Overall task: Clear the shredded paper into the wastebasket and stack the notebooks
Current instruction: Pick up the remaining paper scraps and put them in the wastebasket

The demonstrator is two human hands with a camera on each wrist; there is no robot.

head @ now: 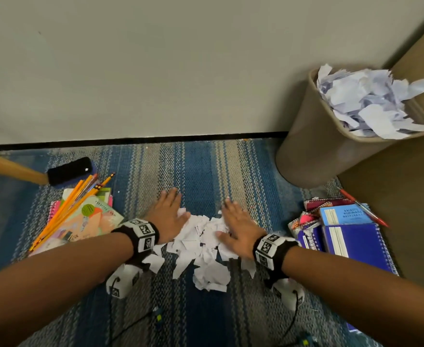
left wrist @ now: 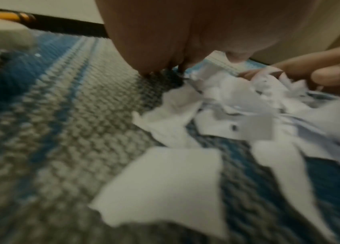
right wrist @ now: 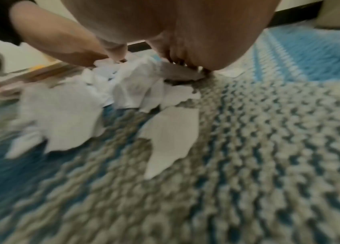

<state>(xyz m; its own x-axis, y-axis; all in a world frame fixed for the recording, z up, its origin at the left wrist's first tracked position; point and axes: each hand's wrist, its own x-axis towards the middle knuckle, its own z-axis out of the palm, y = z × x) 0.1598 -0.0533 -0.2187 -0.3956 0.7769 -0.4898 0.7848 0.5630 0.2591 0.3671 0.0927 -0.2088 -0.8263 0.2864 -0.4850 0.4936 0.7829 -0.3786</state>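
The wastebasket (head: 316, 146) at the rug's far right corner is already heaped with scraps. Both hands, left hand (head: 167, 217) and right hand (head: 238, 230), lie flat with straight fingers beside the remaining shredded paper (head: 202, 242) at the rug's middle. The notebooks (head: 351, 234) near the right edge are unstacked.

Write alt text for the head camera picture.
Both hands, left hand and right hand, lie flat either side of a shredded paper pile on a striped rug; a paper-filled wastebasket stands to the right.
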